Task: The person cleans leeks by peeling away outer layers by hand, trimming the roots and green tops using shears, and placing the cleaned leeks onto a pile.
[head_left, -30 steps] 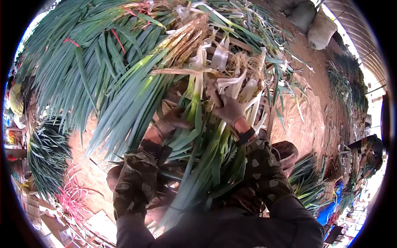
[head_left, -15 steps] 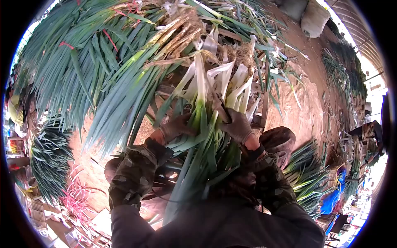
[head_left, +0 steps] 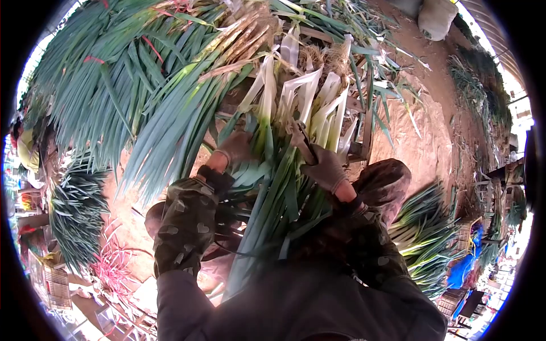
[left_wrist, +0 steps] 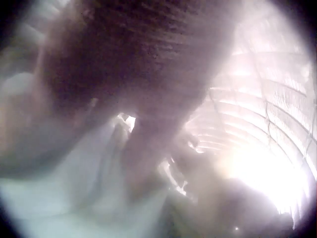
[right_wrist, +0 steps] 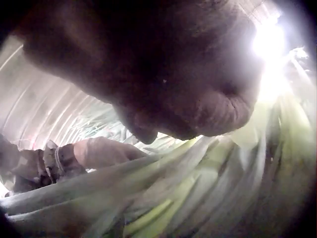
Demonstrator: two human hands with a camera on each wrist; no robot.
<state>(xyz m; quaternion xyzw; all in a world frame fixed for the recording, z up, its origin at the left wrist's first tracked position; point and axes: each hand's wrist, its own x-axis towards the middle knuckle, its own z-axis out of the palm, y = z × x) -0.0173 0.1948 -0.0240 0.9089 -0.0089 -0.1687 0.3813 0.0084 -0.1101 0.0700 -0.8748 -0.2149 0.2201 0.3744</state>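
In the head view, my gloved left hand (head_left: 236, 149) grips a leek (head_left: 266, 108) where its white stalk turns to green leaves. The right hand (head_left: 327, 169), also gloved, holds a narrow knife-like tool (head_left: 301, 139) with a brownish blade and dark edge, slanting over the stalks. Beneath the hands more leeks (head_left: 273, 193) lie across the lap, leaves toward my body, white ends pointing away. In the left wrist view, dark blurred fingers (left_wrist: 148, 148) lie over pale leaves. The right wrist view has the curled right hand (right_wrist: 198, 106) just above leek leaves (right_wrist: 188, 193).
A big pile of leeks (head_left: 102, 85) fills the far left, some tied with red strips. Further bundles stand at left (head_left: 77, 210) and right (head_left: 426, 238). Pink ties (head_left: 114, 258) lie on the dirt floor (head_left: 412, 133). A pale sack (head_left: 437, 20) sits far right.
Both hands came back toward my body by the middle frame, along with the leek. Since then my left hand has slid forward along it, and the leek's white end tilts more left.
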